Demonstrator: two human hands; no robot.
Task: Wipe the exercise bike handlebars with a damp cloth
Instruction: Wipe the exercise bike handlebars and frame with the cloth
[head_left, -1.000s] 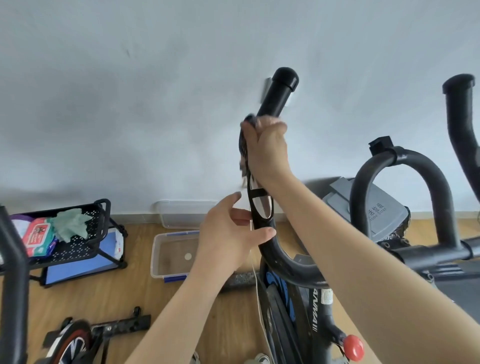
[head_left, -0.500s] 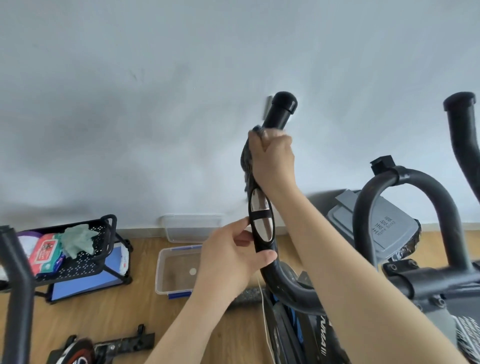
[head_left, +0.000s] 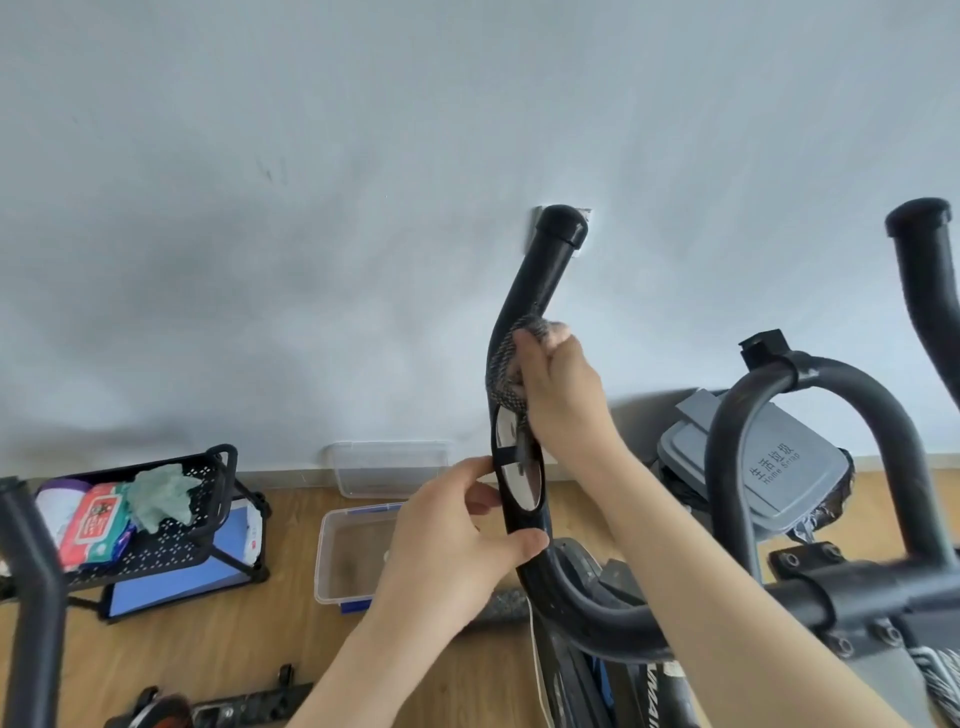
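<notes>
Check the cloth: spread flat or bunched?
Bunched. The right hand grips the cloth wadded round the handlebar, with a loose end hanging below the fist.

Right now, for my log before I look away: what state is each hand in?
Left hand: closed, gripping the handlebar.
Right hand: closed, holding the cloth against the handlebar.

This looks like a spare room in someone's home, given over to exercise and storage. A plain pale wall (head_left: 260, 208) meets a wood-plank floor (head_left: 171, 660) along a low skirting. An exercise bike (head_left: 540, 275) stands right here, and another black frame (head_left: 41, 623) shows at the left edge. Household bits sit by the wall: a grey bin (head_left: 810, 483) lettered "Home Scrap", clear plastic boxes (head_left: 332, 571), and a small black rack (head_left: 171, 545) holding a pack of wipes (head_left: 93, 519) and a green rag (head_left: 161, 493).
</notes>
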